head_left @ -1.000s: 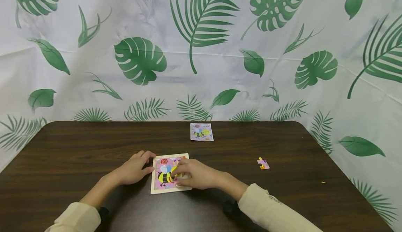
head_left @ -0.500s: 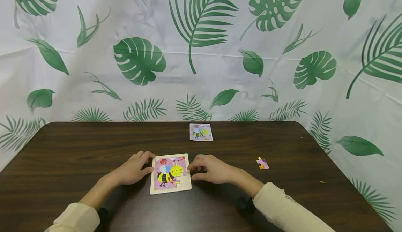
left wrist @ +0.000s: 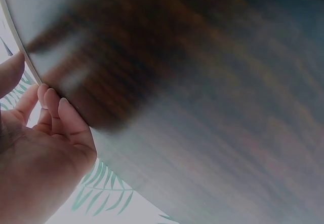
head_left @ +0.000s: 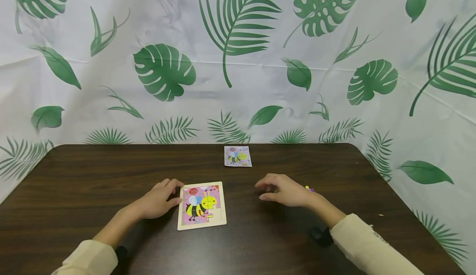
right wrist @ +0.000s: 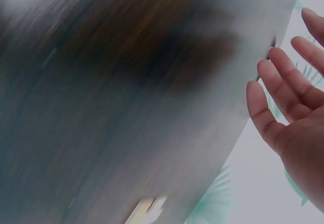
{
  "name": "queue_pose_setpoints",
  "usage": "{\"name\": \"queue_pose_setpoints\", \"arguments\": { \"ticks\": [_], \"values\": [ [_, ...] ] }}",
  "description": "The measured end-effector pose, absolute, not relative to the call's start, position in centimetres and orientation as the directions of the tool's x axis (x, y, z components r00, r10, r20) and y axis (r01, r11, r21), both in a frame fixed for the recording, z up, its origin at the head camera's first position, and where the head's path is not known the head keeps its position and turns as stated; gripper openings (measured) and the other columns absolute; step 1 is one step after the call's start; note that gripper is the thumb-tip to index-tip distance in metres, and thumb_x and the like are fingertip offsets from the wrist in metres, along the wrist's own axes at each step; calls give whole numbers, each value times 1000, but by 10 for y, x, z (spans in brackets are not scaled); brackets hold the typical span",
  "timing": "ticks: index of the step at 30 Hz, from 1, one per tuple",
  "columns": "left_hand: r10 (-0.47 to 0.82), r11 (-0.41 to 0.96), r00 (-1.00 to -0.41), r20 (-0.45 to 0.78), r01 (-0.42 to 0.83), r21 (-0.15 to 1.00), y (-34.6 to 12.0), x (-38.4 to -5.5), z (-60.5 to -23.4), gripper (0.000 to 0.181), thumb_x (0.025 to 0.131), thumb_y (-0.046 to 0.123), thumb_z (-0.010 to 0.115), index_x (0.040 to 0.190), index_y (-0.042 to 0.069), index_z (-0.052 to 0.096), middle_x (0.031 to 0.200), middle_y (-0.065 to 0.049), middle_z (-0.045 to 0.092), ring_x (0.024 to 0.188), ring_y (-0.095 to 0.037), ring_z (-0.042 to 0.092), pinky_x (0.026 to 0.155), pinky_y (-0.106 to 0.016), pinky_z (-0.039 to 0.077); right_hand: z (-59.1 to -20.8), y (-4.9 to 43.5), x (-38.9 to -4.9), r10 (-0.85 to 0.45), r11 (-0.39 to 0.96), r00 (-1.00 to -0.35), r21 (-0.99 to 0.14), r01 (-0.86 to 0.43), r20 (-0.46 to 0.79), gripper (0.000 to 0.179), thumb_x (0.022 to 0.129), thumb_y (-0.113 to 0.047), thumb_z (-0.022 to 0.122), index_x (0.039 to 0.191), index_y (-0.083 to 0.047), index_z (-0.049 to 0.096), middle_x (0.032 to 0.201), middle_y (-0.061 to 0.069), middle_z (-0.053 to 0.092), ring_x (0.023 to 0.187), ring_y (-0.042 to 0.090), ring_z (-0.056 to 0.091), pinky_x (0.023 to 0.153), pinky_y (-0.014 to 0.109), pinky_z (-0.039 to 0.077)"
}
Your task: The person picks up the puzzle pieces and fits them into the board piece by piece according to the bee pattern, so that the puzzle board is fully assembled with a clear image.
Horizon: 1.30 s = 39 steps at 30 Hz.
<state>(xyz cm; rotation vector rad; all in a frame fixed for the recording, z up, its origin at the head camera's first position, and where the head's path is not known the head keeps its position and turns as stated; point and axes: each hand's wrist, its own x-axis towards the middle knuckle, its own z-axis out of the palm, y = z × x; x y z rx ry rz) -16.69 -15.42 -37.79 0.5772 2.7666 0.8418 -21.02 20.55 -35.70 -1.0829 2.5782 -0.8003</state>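
In the head view a square wooden tray puzzle [head_left: 202, 226] with a bee picture lies on the table; its lower right part shows bare wood. My left hand [head_left: 159, 199] rests at its left side, thumb and forefinger touching the edge. The left wrist view shows those fingertips by the thin pale rim [left wrist: 23, 46]. To the right of the puzzle my right hand [head_left: 284, 190] hovers over the table, fingers loosely bent and holding nothing. Behind its wrist a loose puzzle piece [head_left: 309, 188] peeks out, mostly hidden by the forearm.
A small bee picture card [head_left: 238, 156] lies near the far edge of the dark wooden table [head_left: 130, 163]. A tiny yellowish scrap [head_left: 381, 215] is at the right. A leaf-patterned cloth [head_left: 256, 93] hangs behind. In the right wrist view a blurred pale object [right wrist: 146, 211] shows low down.
My right hand has left the puzzle and moved right, across the table toward the loose piece, which its forearm now partly covers. The left hand has stayed at the puzzle's edge.
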Motion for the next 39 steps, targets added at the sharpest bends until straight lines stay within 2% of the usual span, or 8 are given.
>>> {"name": "queue_pose_setpoints", "arguments": {
  "ticks": [7, 9, 18, 24, 29, 39],
  "values": [
    [420, 762, -905, -66, 312, 568, -154, -167, -377, 34, 89, 15, 59, 118, 3, 47, 95, -8, 45, 90, -26, 44, 76, -43, 38, -354, 247, -215, -665, 619, -747, -554, -557, 9, 31, 84, -22, 67, 108, -3, 62, 99, 5, 60, 84, 19, 51, 67, 26, 44],
    [420, 762, -905, -65, 313, 568, -154, -167, -377, 34, 89, 15, 59, 118, 3, 47, 95, -8, 45, 90, -26, 43, 75, -43, 38, -352, 259, -216, -642, 636, -767, -570, -520, -18, 32, 84, -22, 67, 108, -3, 61, 99, 7, 59, 78, 20, 52, 62, 27, 45],
    [417, 766, -907, -64, 312, 562, -154, -167, -377, 34, 89, 15, 60, 117, 3, 47, 95, -7, 45, 90, -26, 43, 75, -43, 38, -347, 307, -218, -548, 738, -834, -503, -449, -60, 34, 81, -23, 69, 107, -2, 62, 99, 6, 58, 86, 22, 50, 69, 29, 43],
    [413, 769, -908, -67, 308, 560, -153, -166, -377, 34, 88, 16, 60, 117, 3, 47, 95, -7, 45, 90, -26, 44, 75, -43, 38, -352, 325, -218, -536, 760, -842, -470, -449, -61, 27, 79, -15, 71, 101, -2, 64, 96, 5, 58, 84, 22, 52, 70, 31, 44],
    [408, 771, -910, -72, 301, 561, -153, -165, -377, 33, 88, 16, 60, 117, 3, 47, 95, -7, 46, 90, -26, 44, 76, -43, 38, -355, 333, -216, -511, 771, -856, -484, -415, -81, 28, 77, -19, 73, 100, -6, 64, 98, 4, 57, 86, 22, 50, 72, 33, 43],
    [416, 764, -908, -59, 313, 564, -153, -166, -377, 33, 89, 16, 59, 117, 4, 48, 94, -7, 45, 89, -26, 44, 75, -43, 37, -362, 338, -216, -499, 773, -865, -477, -419, -48, 28, 71, -16, 77, 95, -8, 64, 95, 1, 54, 85, 22, 49, 70, 33, 41]
  ]
}}
